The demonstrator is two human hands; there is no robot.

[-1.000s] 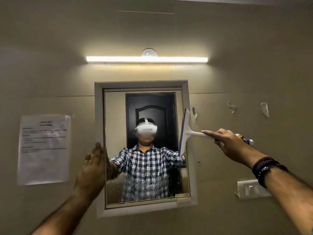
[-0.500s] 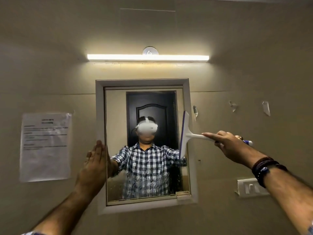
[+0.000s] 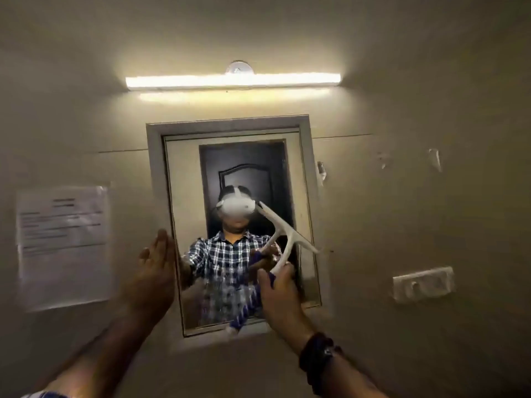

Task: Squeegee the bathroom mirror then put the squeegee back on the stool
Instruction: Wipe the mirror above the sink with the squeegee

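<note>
White plastic squeegee (image 3: 287, 235) is hanging in front of the right half of the mirror (image 3: 184, 179), blade tilted on a diagonal, and the right grip (image 3: 277, 288) is clenching its handle from below. The left grip (image 3: 156, 271), fingers straight and released, is lying against the mirror's left frame. Blur is hiding whether the blade is touching glass. By my judgement the wiping is under way; the return to the stool, which is not showing, is waiting.

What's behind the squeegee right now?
Behind the squeegee is the mirror glass, reflecting a dark door and checked shirt. The right hand grips the handle and hides the glass's lower right.
</note>
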